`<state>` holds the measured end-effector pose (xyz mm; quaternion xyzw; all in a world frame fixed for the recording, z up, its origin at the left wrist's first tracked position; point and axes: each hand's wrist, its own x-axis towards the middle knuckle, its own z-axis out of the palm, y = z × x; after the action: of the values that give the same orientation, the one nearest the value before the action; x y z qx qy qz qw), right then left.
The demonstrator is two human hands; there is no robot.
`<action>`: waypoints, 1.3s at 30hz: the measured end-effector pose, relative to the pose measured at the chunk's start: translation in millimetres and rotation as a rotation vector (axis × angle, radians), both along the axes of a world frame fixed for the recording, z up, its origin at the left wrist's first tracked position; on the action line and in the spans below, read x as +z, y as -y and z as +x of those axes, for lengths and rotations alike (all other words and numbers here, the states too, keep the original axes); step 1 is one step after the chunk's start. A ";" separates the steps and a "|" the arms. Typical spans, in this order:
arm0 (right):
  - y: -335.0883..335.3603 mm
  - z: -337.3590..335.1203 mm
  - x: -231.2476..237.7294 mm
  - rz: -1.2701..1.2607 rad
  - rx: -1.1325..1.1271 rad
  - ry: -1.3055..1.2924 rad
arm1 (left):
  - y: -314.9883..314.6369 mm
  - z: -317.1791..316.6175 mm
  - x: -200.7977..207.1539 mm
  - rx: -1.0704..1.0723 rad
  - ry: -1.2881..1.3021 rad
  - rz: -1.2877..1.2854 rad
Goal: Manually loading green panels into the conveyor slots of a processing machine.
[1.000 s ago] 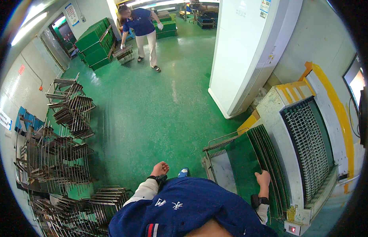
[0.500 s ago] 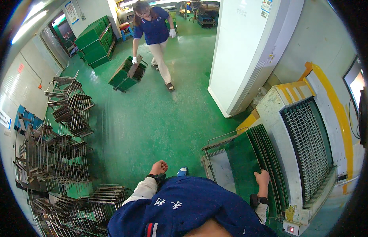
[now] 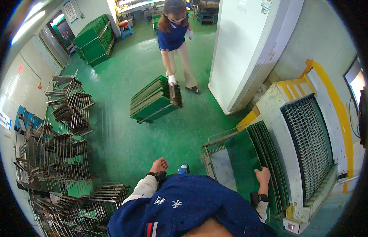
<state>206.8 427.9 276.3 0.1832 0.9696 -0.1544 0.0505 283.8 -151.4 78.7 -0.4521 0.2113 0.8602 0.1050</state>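
My right hand is closed on the edge of a green board, one of several thin boards standing on edge in a metal rack. A white plate lies beside that board inside the rack. Out over the floor, clear of everything, my left hand has its fingers curled in, and nothing shows in it. Beyond the rack's right side stands a machine with rows of small rollers.
Ahead, a person in a blue shirt holds a rack of green boards by its handle. Wire racks crowd the left wall. A tall white cabinet stands right of the person; green crates are stacked far left.
The person ahead has come nearer and to the right, bringing the rack of boards closer to me. My two hands stay almost where they were.
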 end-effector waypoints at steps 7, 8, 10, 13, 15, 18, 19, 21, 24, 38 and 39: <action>16.0 -4.1 28.7 0.037 -0.002 0.189 | -5.0 1.9 14.8 0.017 -0.064 -0.040; 20.4 -4.0 36.0 0.020 -0.005 0.202 | -5.5 3.1 16.8 -0.004 -0.051 -0.068; 27.9 -6.8 42.1 -0.002 -0.007 0.226 | 0.2 6.8 9.7 0.023 -0.054 -0.008; 26.0 -4.0 34.2 0.026 -0.011 0.110 | -8.9 0.4 23.9 0.037 0.030 0.007; 21.7 -4.4 31.4 0.072 -0.048 0.169 | -11.9 -3.0 37.2 0.015 0.023 -0.031; 20.2 -5.7 29.2 0.067 -0.027 0.166 | -14.5 -0.2 33.4 0.073 0.111 -0.063; 19.6 -7.0 29.3 0.068 -0.031 0.171 | -14.3 -0.3 33.2 0.069 0.116 -0.062; 17.8 -8.5 29.6 -0.070 -0.054 0.198 | -13.7 -0.8 34.9 0.069 0.101 -0.012; 17.2 -5.8 22.7 0.014 -0.041 0.107 | -16.7 -2.6 39.9 0.051 0.110 -0.040; 34.4 8.4 22.3 0.013 0.036 0.100 | -13.2 -2.7 20.5 -0.015 0.071 -0.076; 35.3 8.7 23.9 0.014 0.067 0.123 | -14.7 -4.6 21.0 -0.018 0.053 -0.053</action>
<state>215.5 392.6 300.2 0.1602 0.9712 -0.1345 0.1140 279.2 -136.7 99.6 -0.4757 0.2352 0.8409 0.1063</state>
